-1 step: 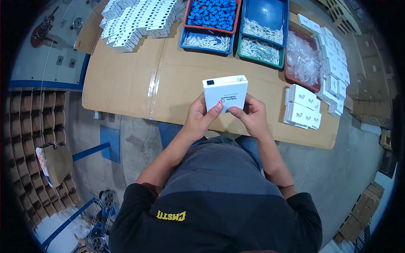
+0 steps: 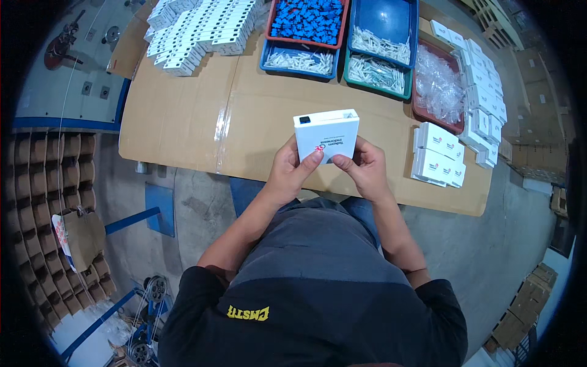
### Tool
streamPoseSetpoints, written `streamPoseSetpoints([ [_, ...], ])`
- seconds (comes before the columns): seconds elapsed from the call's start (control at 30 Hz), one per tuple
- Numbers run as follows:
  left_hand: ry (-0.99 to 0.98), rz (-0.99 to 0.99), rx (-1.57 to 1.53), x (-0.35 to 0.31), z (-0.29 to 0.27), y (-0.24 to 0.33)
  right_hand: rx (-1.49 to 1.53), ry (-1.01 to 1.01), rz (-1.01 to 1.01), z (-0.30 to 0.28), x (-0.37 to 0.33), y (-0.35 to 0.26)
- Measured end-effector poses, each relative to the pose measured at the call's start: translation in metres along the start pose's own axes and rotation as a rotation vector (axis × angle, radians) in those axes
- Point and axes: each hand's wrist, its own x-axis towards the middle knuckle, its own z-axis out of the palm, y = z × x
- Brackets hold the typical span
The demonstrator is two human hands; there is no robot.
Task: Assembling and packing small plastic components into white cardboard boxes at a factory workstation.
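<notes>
Evidently both hands share one load, so the lines run from the grip outward.

Left fingers: the left hand [image 2: 292, 168] is closed on the lower left edge of a small white box [image 2: 327, 133], thumb pressed flat on its printed face, likely to keep it from twisting.
Right fingers: the right hand [image 2: 362, 166] is wrapped round the lower right corner, thumb tip on the same face, steadying the other side.
Box: held up above the near edge of the counter [image 2: 257, 116], face toward the wearer, its top end seemingly open.
Right of hands: a stack of matching white boxes [image 2: 437, 156] lies on the counter, within easy reach.
Far edge: bins of blue parts [image 2: 309, 19] and white sticks [image 2: 376, 70], a tray of clear bags [image 2: 437, 85], and flat white cartons [image 2: 202, 30] lie in rows, grouped by kind.
</notes>
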Motion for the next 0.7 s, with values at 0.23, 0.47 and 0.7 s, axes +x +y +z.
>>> streamPoseSetpoints([
  [0.23,0.044,0.028,-0.005,0.001,0.001,-0.002,0.040,0.017,0.010,0.011,0.009,-0.004],
  [0.47,0.242,0.380,0.524,0.008,0.007,-0.013,-0.251,0.175,-0.355,0.039,0.000,-0.012],
  [0.7,-0.012,0.602,0.774,0.015,0.004,-0.006,-0.269,0.280,-0.408,0.041,0.010,-0.007],
])
